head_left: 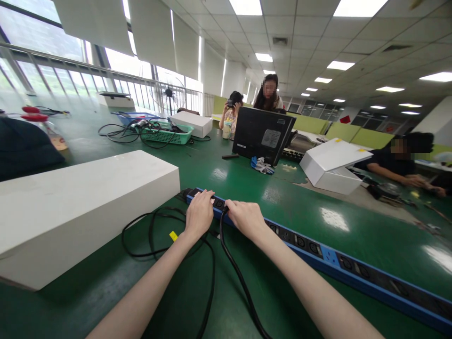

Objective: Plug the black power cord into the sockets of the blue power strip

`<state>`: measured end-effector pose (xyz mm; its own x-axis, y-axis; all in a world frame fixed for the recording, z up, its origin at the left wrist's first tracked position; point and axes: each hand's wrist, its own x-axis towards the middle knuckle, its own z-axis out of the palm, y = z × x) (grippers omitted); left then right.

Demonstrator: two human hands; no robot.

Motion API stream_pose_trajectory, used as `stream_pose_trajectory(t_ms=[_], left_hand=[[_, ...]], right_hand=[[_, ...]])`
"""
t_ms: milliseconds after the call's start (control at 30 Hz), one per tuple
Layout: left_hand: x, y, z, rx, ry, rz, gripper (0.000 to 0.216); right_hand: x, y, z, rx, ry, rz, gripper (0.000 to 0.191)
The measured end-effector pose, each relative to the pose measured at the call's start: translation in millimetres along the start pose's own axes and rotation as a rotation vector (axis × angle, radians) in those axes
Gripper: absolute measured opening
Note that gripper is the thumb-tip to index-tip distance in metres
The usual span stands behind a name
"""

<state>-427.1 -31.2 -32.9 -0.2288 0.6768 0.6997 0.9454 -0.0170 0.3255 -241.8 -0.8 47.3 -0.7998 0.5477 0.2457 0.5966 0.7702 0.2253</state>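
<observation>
A long blue and black power strip [328, 256] lies across the green table [247, 183] from centre to lower right. My left hand [198, 213] rests on its near end, fingers curled over the top. My right hand [245, 218] sits just to the right of it, closed on a black plug [224, 208] at one of the strip's sockets. The plug's black cable [240, 278] runs down toward me. More black cable [151, 230] loops on the table beside my left forearm, with a small yellow tag [173, 236] on it.
A long white box [81, 207] lies at left. A black monitor back [263, 135] and an open white box [334, 165] stand further off. A green basket [165, 134] with cables sits at back. Three other people sit beyond the table.
</observation>
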Motion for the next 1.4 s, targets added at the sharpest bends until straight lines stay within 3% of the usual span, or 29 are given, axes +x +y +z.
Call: stream_pose_trajectory(t_ms=[200,333,533,667,867,1167,1400], left_hand=[[-2,6,-3,0.004,-0.027,0.04,0.039],[-2,5,-3,-0.009,-0.026,0.042,0.039],[-3,5,-3,-0.013,-0.019,0.049,0.039],[-3,5,-3,-0.008,-0.025,0.056,0.039],[-3,10,-5,0.006,-0.075,0.1,0.04],[-2,14,-8,0.066,-0.132,0.106,0.04],[-2,15,-8,0.058,-0.111,0.1,0.039]], right_hand=[[-4,4,-4,0.069,-0.006,0.029,0.028],[1,25,-11,0.162,-0.041,0.039,0.028],[-1,51,-23,0.33,-0.003,-0.094,0.029],[-10,30,-19,0.254,0.061,-0.129,0.042],[-4,-5,4,-0.045,0.121,-0.059,0.025],[-4,-14,17,-0.151,0.167,-0.043,0.036],[-1,-9,12,-0.086,0.161,0.02,0.027]])
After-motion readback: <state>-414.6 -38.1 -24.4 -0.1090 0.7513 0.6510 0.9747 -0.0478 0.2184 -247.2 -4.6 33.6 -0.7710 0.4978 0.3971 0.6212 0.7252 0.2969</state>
